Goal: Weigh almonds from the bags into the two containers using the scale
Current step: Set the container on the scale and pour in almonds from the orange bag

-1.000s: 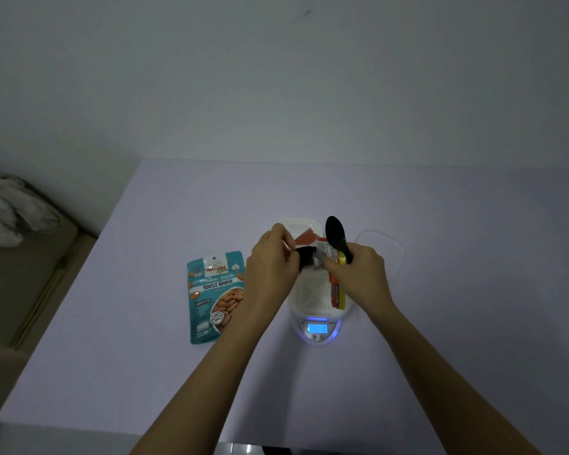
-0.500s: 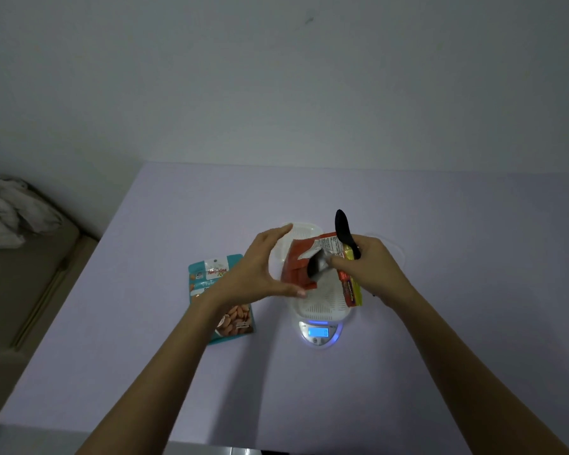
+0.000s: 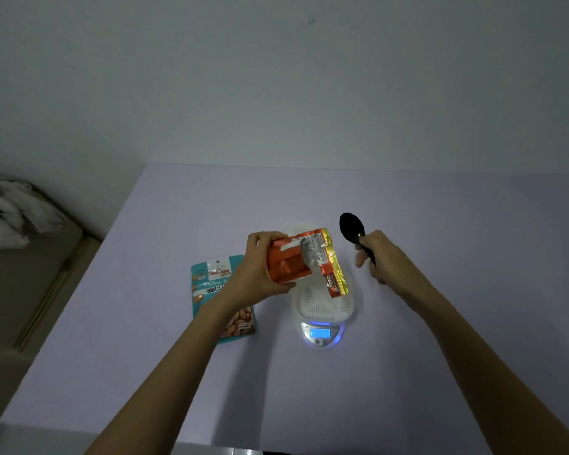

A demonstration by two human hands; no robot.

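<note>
My left hand (image 3: 259, 271) grips an orange and gold foil bag (image 3: 304, 261), held tilted over a white container (image 3: 322, 305) that sits on the small digital scale (image 3: 322, 334) with its blue display lit. My right hand (image 3: 380, 257), to the right of the container, holds a black spoon (image 3: 352, 228) with the bowl pointing up and away. A teal bag of roasted almonds (image 3: 212, 290) lies flat on the table, partly under my left forearm. A second clear container (image 3: 293, 228) shows just behind the foil bag.
The lilac table (image 3: 440, 323) ends at a pale wall at the back. Off the table's left edge there is a beige surface with crumpled grey cloth (image 3: 10, 215).
My left hand took over the foil bag from both hands. My right hand let go of the bag and moved right with the spoon.
</note>
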